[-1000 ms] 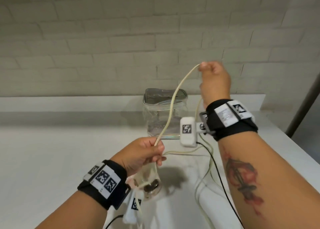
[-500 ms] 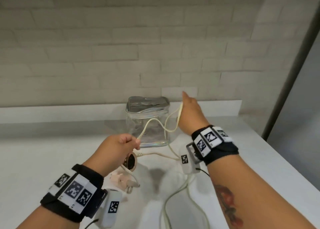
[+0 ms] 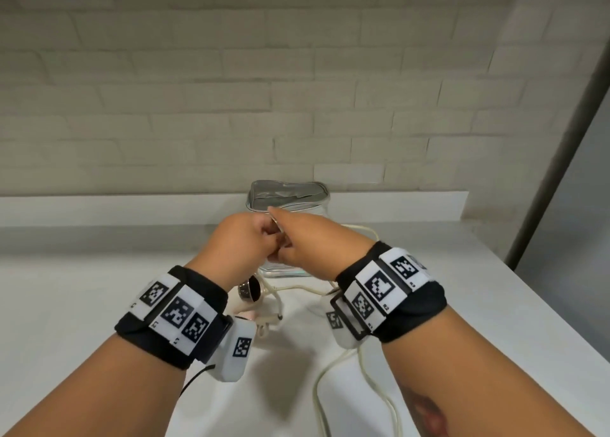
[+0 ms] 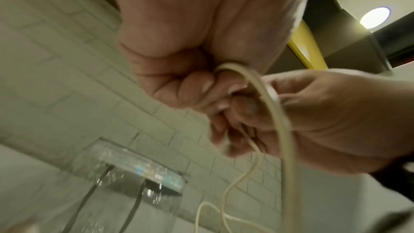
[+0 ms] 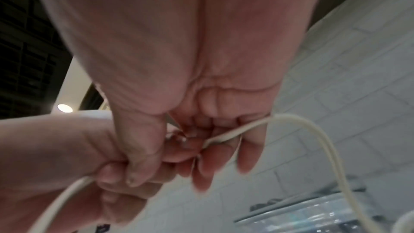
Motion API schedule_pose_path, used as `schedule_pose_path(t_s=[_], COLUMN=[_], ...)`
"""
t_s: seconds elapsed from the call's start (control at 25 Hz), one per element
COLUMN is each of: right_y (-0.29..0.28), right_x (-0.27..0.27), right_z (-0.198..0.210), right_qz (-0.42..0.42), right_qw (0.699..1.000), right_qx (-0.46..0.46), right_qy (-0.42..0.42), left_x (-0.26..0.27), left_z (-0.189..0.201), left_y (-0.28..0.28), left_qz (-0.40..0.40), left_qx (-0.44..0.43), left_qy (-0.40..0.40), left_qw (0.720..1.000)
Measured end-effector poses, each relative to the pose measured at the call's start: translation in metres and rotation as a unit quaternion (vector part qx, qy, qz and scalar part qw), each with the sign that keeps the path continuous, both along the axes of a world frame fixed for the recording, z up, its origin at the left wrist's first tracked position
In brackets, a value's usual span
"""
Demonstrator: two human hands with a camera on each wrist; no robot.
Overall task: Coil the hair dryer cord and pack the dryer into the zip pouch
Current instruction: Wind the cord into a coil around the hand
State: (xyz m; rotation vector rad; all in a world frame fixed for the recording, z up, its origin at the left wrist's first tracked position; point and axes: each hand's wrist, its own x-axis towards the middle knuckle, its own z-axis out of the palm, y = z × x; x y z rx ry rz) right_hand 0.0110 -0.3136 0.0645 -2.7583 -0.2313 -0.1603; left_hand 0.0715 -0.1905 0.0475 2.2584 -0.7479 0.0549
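My left hand [image 3: 251, 242] and right hand [image 3: 297, 245] meet in the air, just in front of the clear zip pouch [image 3: 287, 194] standing by the wall. In the left wrist view the left hand [image 4: 201, 86] is a fist curled round a bend of the cream cord [image 4: 275, 130]. In the right wrist view the right hand [image 5: 201, 166] holds the cord [image 5: 325, 139] between its fingers, thumb pressed against my left fingers. The hair dryer [image 3: 251, 289] lies on the white counter [image 3: 82, 288] under my hands, mostly hidden. Loose cord [image 3: 318, 387] trails toward me.
A brick wall with a low white ledge [image 3: 132, 210] stands right behind the pouch. The counter's right edge [image 3: 544, 308] runs diagonally, with a grey post [image 3: 561, 139] beyond it. A black wrist-camera cable [image 3: 194, 379] hangs under my left wrist.
My right hand has dropped from high above the pouch and swung left to meet my left hand. The left hand has lifted off the dryer toward the pouch, keeping the cord.
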Motion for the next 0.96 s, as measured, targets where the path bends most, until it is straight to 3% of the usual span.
schedule_pose_path(t_s=[0.04,0.12,0.2,0.24,0.36,0.4,0.52,0.68,0.8,0.88,0.96], right_y=[-0.004,-0.014,-0.022,-0.026,-0.035,-0.037,-0.044,-0.038,-0.028,-0.029,-0.029], right_x=[0.004,0.009,0.009,0.009,0.015,0.019,0.028,0.028,0.021,0.015,0.006], right_z=[0.002,0.004,0.004,0.003,0.002,-0.001,-0.016,-0.053,-0.071,-0.075,-0.073], right_qz=[0.000,0.018,0.032,0.032,0.001,-0.017,-0.094,-0.110,-0.081,-0.063,-0.030], right_qw=[0.999,0.996,0.999,0.998,0.977,0.970,0.959,0.978,0.988,0.994,0.993], right_qx=[-0.040,-0.082,-0.024,0.029,0.162,0.181,0.191,0.158,0.123,0.071,0.011], right_qy=[0.009,0.015,-0.020,-0.047,-0.139,-0.164,-0.187,-0.085,-0.033,-0.050,-0.112], left_x=[0.003,0.006,0.003,0.000,-0.008,-0.009,-0.003,0.008,0.009,0.006,0.007], left_z=[-0.006,-0.016,-0.024,-0.029,-0.047,-0.048,-0.036,-0.012,-0.008,-0.010,-0.016], left_y=[0.002,0.009,0.014,0.015,0.014,0.013,0.016,0.013,0.001,-0.007,-0.014], left_qz=[-0.008,-0.051,-0.123,-0.156,-0.210,-0.208,-0.189,-0.170,-0.189,-0.185,-0.171], left_qx=[-0.075,-0.212,-0.281,-0.281,-0.193,-0.200,-0.356,-0.516,-0.544,-0.556,-0.541], left_qy=[0.059,0.205,0.315,0.341,0.294,0.286,0.313,0.308,0.320,0.335,0.328], left_qw=[0.995,0.954,0.898,0.883,0.912,0.914,0.860,0.781,0.752,0.738,0.755])
